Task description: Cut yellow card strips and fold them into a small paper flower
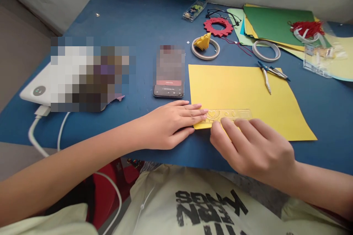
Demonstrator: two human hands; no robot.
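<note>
A sheet of yellow paper lies on the blue table near its front edge. Along the lower left of the sheet rests a clear plastic stencil ruler with a heart and other cut-outs. My left hand is flat, its fingertips on the ruler's left end. Just below the ruler, my right hand is closed with its fingers curled; anything inside its grip is hidden from view. A blue and silver drawing compass lies across the paper's top right corner.
A phone lies left of the paper. Behind are two tape rolls, one holding a folded yellow piece, a red paper ring, glasses and green card. A white power bank with cables sits far left.
</note>
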